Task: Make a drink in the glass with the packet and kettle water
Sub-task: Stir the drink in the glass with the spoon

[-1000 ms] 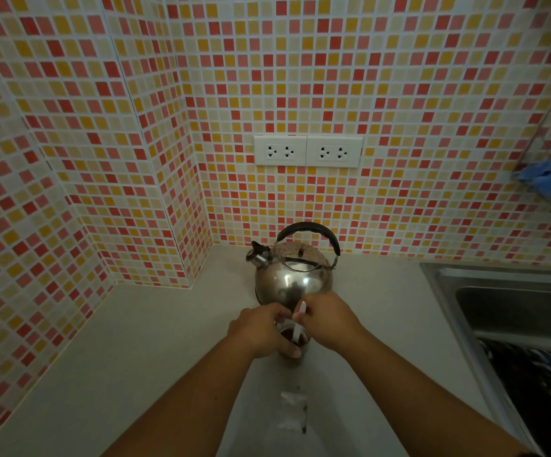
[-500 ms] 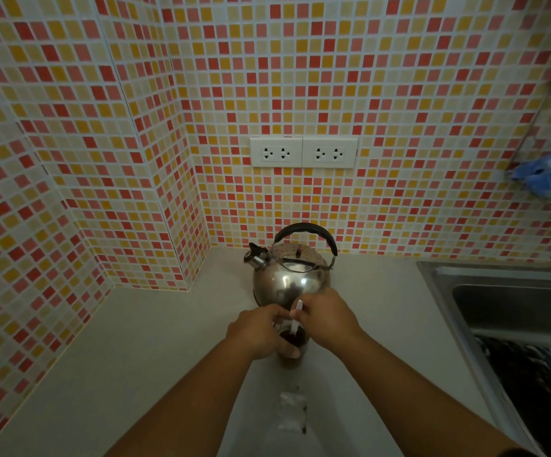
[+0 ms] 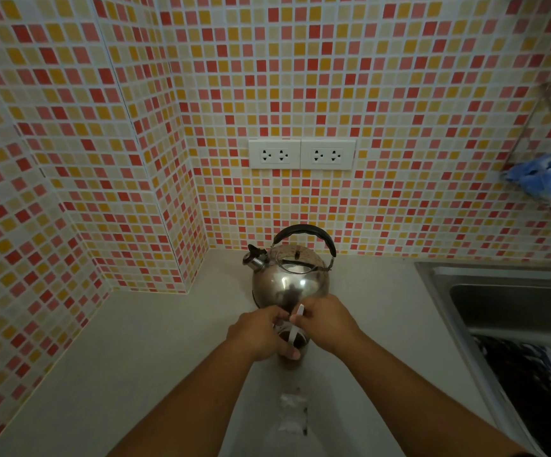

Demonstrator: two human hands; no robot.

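Note:
A small glass of dark drink stands on the pale counter, mostly hidden by my hands. My left hand wraps around its left side. My right hand pinches a white spoon whose lower end dips into the drink. Right behind the glass sits a shiny steel kettle with a black handle, spout to the left. A clear, crumpled packet lies flat on the counter between my forearms, nearer to me.
A steel sink with dark cloth inside fills the right side. Tiled walls close in behind and to the left, forming a corner. Two white sockets are on the back wall. A wire rack with a blue cloth hangs upper right.
Both hands stay on the glass. The white spoon has shifted a little in the drink between frames, and the view has moved slightly.

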